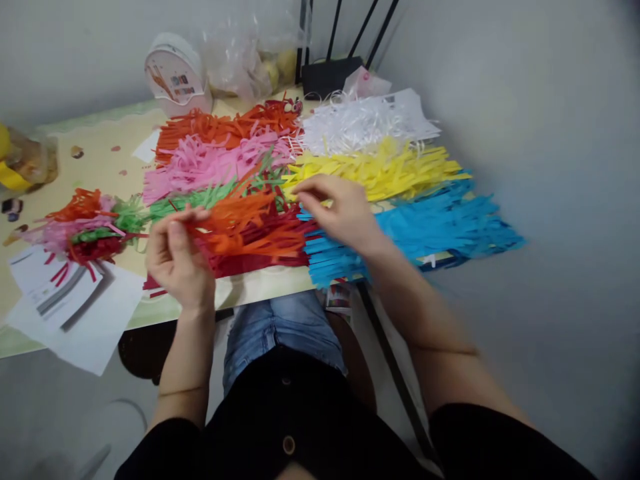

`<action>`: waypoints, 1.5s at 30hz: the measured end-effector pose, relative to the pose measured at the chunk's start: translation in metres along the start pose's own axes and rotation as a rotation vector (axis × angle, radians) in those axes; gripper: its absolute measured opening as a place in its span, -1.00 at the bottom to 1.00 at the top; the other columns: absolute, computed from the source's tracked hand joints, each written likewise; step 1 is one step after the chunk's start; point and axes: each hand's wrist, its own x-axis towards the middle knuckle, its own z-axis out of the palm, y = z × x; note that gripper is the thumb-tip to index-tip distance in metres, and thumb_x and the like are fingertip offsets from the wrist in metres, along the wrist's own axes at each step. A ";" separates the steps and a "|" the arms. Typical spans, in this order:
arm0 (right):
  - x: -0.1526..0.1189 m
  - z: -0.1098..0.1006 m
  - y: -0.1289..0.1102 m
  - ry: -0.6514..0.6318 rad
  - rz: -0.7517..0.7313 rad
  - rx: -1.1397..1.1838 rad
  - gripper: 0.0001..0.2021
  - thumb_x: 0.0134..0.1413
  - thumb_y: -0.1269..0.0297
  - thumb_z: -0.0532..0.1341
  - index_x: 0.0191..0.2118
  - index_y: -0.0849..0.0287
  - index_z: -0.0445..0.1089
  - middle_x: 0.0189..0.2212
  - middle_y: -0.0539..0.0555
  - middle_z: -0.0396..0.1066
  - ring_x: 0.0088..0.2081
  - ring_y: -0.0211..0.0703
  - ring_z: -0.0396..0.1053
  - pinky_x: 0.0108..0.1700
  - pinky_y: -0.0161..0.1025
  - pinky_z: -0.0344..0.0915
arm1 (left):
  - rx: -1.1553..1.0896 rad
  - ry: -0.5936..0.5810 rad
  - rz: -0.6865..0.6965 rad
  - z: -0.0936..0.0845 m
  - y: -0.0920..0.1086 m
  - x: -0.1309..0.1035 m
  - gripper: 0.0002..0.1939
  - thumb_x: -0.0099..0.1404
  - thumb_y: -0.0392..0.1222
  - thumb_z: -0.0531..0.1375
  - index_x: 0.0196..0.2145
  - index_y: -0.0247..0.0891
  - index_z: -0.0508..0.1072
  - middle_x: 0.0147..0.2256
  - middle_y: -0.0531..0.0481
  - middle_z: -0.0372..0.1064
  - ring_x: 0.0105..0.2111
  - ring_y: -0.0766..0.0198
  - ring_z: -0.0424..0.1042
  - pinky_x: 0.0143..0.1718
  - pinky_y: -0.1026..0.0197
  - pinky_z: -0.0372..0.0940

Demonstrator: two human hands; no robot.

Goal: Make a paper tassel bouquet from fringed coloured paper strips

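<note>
My left hand [183,260] is closed in a pinch on the end of an orange paper fringe [245,227], whose loose strips spread right over a dark red fringe [255,263]. My right hand [343,210] hovers at the edge of a yellow fringe [385,167], thumb and forefinger pressed together. Whatever lies between those fingertips is too small to make out. Below and beside the right wrist spreads a blue fringe [430,223]. Behind my left hand, green strips [200,200] and a pink fringe [215,160] lie in rows.
A mixed bundle of coloured fringe [95,227] lies at the left, near white papers [75,313]. At the back are a red-orange fringe [200,130], white strips [370,123], a round-topped box [175,73] and a clear plastic bag [240,67]. A yellow-lidded jar [30,160] stands far left.
</note>
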 end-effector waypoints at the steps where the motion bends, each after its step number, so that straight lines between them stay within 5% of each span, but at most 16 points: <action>1: 0.003 -0.009 0.024 -0.107 0.163 -0.169 -0.68 0.35 0.28 0.15 -0.02 0.25 0.63 -0.10 0.23 0.67 -0.09 0.01 0.58 0.01 -0.16 0.42 | -0.040 0.019 0.009 -0.004 0.003 0.004 -0.89 0.45 -0.08 0.33 -0.26 -0.07 0.63 -0.34 0.18 0.61 -0.30 0.34 0.62 0.15 -0.02 0.47; 3: 0.008 -0.022 0.066 -0.375 0.427 -0.525 -0.63 0.31 0.39 0.11 -0.01 0.35 0.66 -0.07 0.37 0.67 -0.03 0.14 0.59 0.03 -0.12 0.38 | -0.065 0.035 -0.014 -0.012 0.009 0.010 -0.88 0.44 -0.06 0.36 -0.27 -0.07 0.64 -0.38 0.20 0.57 -0.39 0.40 0.55 0.10 -0.02 0.49; 7: 0.016 -0.026 0.113 -0.469 0.521 -0.653 -0.55 0.28 0.44 0.09 0.11 0.43 0.63 0.03 0.53 0.60 0.08 0.32 0.56 0.08 -0.05 0.33 | -0.005 0.001 -0.105 -0.017 0.010 0.005 -0.80 0.35 0.08 0.43 -0.32 -0.07 0.68 -0.43 0.14 0.53 -0.48 0.38 0.49 0.06 0.01 0.55; 12: 0.024 -0.020 0.125 -0.418 0.480 -0.681 -0.50 0.40 0.28 0.02 0.20 0.38 0.57 0.12 0.51 0.56 0.15 0.31 0.50 0.14 -0.04 0.30 | 0.001 -0.152 -0.250 -0.014 0.003 -0.010 -0.77 0.29 0.09 0.48 -0.30 -0.11 0.72 -0.46 0.09 0.52 -0.48 0.38 0.48 -0.11 0.17 0.54; 21: 0.026 -0.020 0.129 -0.425 0.442 -0.684 -0.58 0.35 0.34 0.07 0.05 0.42 0.62 0.04 0.52 0.60 0.10 0.33 0.55 0.07 -0.04 0.36 | 0.036 -0.233 -0.420 -0.018 -0.002 -0.023 -0.78 0.25 0.03 0.50 -0.32 -0.17 0.72 -0.49 0.07 0.55 -0.49 0.36 0.52 -0.31 0.30 0.46; 24: 0.019 -0.034 0.117 -0.291 0.420 -0.548 -0.67 0.27 0.36 0.19 0.01 0.34 0.62 -0.05 0.38 0.66 0.00 0.21 0.62 0.04 -0.08 0.43 | 0.060 -0.310 -0.481 -0.021 -0.007 -0.023 -0.82 0.29 -0.03 0.48 -0.23 -0.15 0.74 -0.42 0.03 0.61 -0.41 0.36 0.57 -0.23 0.32 0.48; 28: 0.008 -0.036 0.068 -0.015 0.308 0.027 -0.79 0.20 0.28 0.31 -0.09 0.23 0.58 -0.24 0.19 0.69 -0.38 -0.07 0.61 -0.30 -0.21 0.49 | 0.097 -0.399 -0.462 -0.008 -0.007 -0.021 -0.74 0.30 0.02 0.46 -0.18 -0.20 0.73 -0.36 -0.04 0.65 -0.37 0.30 0.61 -0.20 0.27 0.52; 32: 0.002 -0.011 -0.003 -0.065 0.079 0.455 -0.85 0.21 0.21 0.35 -0.18 0.15 0.56 -0.36 0.05 0.66 -0.49 -0.22 0.56 -0.42 -0.31 0.48 | 0.112 -0.413 -0.318 0.014 0.001 -0.016 -0.72 0.35 0.06 0.42 -0.23 -0.22 0.68 -0.29 -0.06 0.66 -0.33 0.28 0.63 -0.18 0.25 0.52; 37: 0.007 0.006 -0.056 -0.092 -0.160 0.373 -0.95 0.19 0.30 0.34 -0.26 0.11 0.57 -0.40 -0.01 0.64 -0.38 -0.22 0.62 -0.33 -0.35 0.54 | 0.176 -0.451 -0.208 0.010 0.009 -0.011 -0.82 0.42 -0.04 0.36 -0.25 -0.20 0.66 -0.27 -0.03 0.67 -0.27 0.28 0.63 -0.14 0.24 0.51; 45: 0.016 0.014 -0.069 -0.126 -0.214 0.416 -0.94 0.19 0.27 0.40 -0.25 0.12 0.61 -0.35 0.01 0.67 -0.33 -0.17 0.67 -0.27 -0.33 0.57 | 0.352 -0.396 -0.025 -0.012 0.012 -0.012 -0.85 0.45 -0.10 0.32 -0.24 -0.20 0.62 -0.27 -0.01 0.66 -0.30 0.29 0.60 -0.21 0.25 0.46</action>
